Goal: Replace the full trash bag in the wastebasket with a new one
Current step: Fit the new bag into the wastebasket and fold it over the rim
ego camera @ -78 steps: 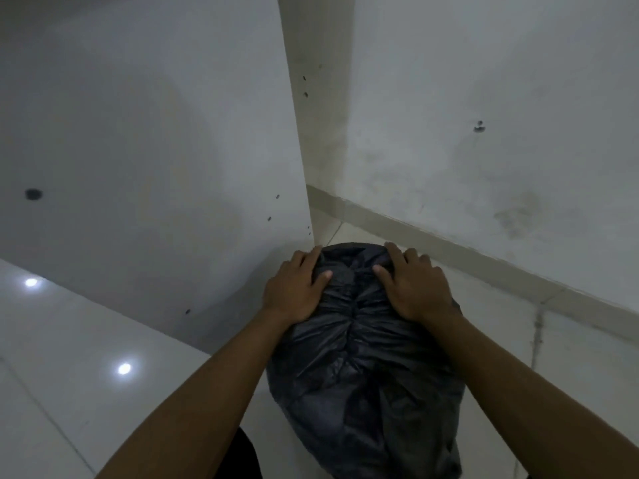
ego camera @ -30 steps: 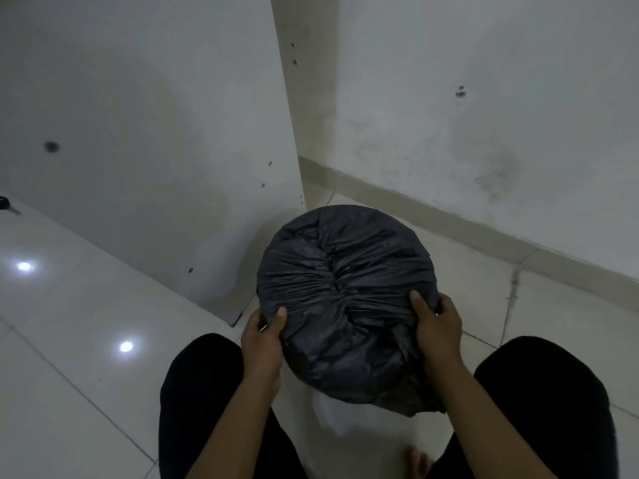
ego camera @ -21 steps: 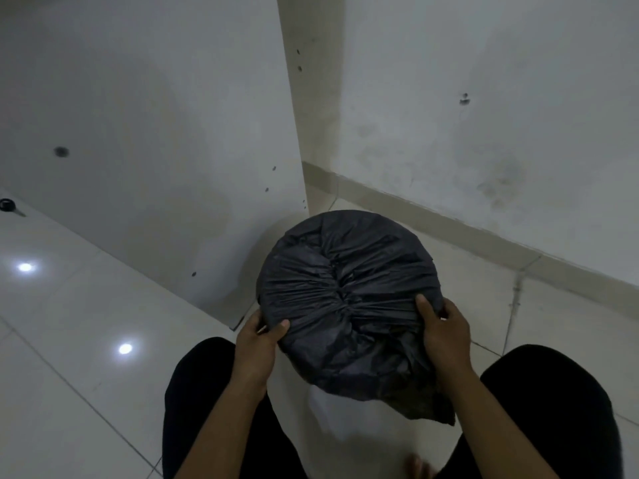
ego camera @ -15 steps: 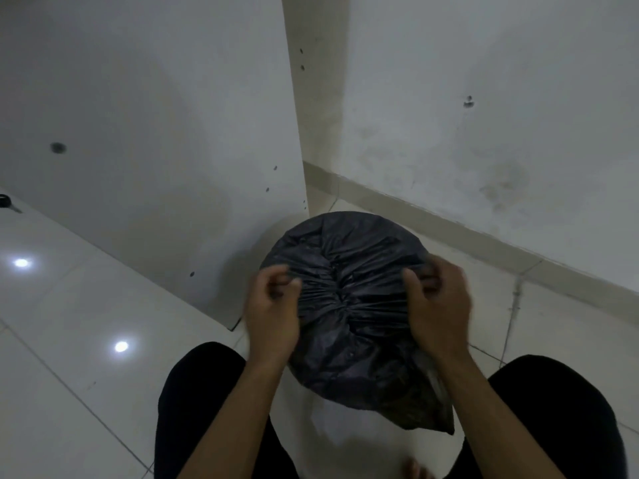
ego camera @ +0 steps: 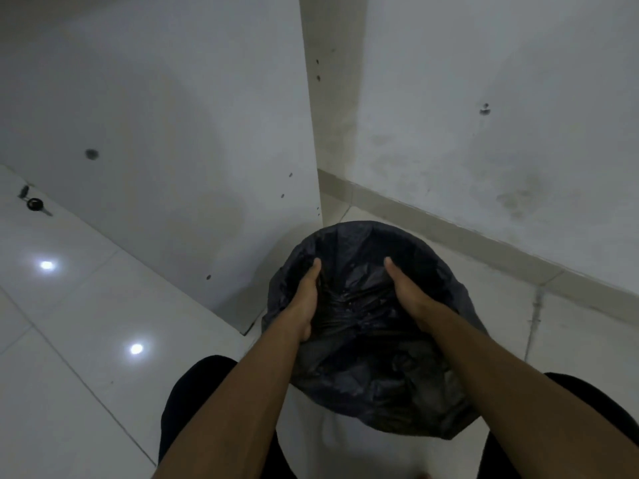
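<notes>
Both hands have gone from pinching the gathered top of the bag (ego camera: 373, 368) half a second ago to pressing down into its middle, so the plastic that was bunched shut over the opening is now pushed inward into a hollow. The left hand (ego camera: 304, 302) lies flat, fingers extended and close together, its edge sunk into the folds on the left of the hollow. The right hand (ego camera: 406, 295) mirrors it on the right, also flat with straight fingers. Neither hand closes around anything; the palms face each other across a ridge of crumpled plastic between them, and both touch the bag.

The bag is black and glossy, draped over the rim of the wastebasket (ego camera: 363, 444), whose pale side shows below the plastic's hanging edge. Its far rim forms a dark arc beyond the fingertips. The wastebasket stands on the floor (ego camera: 86, 340) in the corner, just beside the lower end of a white panel (ego camera: 173, 133) on the left and near the wall (ego camera: 501, 115) with its skirting on the right.

Black-clad knees (ego camera: 193, 392) flank the wastebasket on either side. Bright spots of light reflect on the tiles at left, and a small dark key-like object (ego camera: 34, 204) lies on the floor far to the left, well apart from the bag.
</notes>
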